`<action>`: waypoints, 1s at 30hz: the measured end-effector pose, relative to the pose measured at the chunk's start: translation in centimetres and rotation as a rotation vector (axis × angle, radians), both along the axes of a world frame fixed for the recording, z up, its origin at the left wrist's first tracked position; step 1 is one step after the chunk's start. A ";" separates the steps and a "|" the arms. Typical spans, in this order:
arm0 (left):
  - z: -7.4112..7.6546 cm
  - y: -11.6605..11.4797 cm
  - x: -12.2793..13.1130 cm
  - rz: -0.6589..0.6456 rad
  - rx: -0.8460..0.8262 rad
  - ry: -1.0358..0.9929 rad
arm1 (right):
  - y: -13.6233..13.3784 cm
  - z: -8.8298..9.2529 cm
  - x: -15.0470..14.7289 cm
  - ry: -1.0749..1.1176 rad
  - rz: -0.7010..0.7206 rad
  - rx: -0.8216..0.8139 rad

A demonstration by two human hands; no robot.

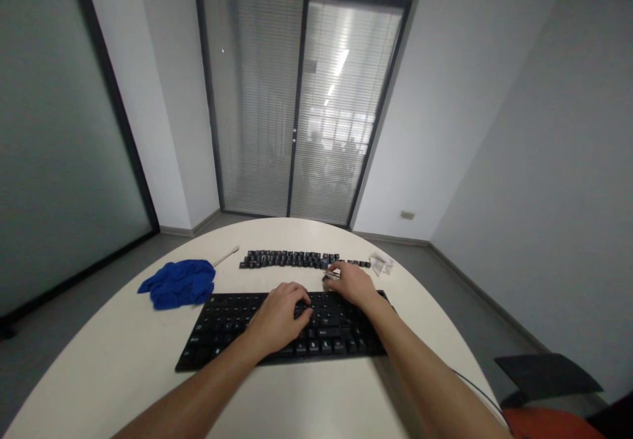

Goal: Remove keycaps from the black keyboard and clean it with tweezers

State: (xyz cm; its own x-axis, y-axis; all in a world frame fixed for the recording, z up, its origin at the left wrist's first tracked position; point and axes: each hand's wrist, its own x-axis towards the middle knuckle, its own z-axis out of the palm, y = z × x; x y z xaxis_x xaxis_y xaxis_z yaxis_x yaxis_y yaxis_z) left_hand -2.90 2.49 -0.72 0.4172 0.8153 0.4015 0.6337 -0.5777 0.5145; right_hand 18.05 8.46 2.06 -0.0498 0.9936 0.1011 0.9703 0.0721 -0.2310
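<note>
A black keyboard (227, 323) lies in front of me on a pale round table, with keycaps off over parts of it. My left hand (283, 310) rests on its middle, fingers curved and thumb apart from the index finger; nothing shows in its grasp. Just past the keyboard's far edge, my right hand (352, 282) is closed on a thin metal tool (332, 273), whose exact kind is too small to make out. A dark keycap (326, 282) is by those fingertips. Loose black keycaps (281, 259) stand in rows beyond the keyboard.
A crumpled blue cloth (180, 283) lies left of the keyboard, beside a thin white stick or brush (226, 256). Small clear plastic bags (382, 264) are at the right. A cable (477, 389) crosses the table's right edge near a chair (548, 376).
</note>
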 end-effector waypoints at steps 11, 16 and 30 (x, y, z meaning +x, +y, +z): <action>0.0 0.0 0.0 -0.003 0.008 0.009 | 0.7 -0.3 1.6 0.059 0.079 -0.028; -0.1 0.0 0.0 -0.005 0.009 0.005 | 1.3 -0.4 2.5 0.084 0.057 -0.009; 0.1 -0.1 0.0 -0.007 0.002 -0.002 | 2.0 -1.0 1.4 0.015 -0.048 0.048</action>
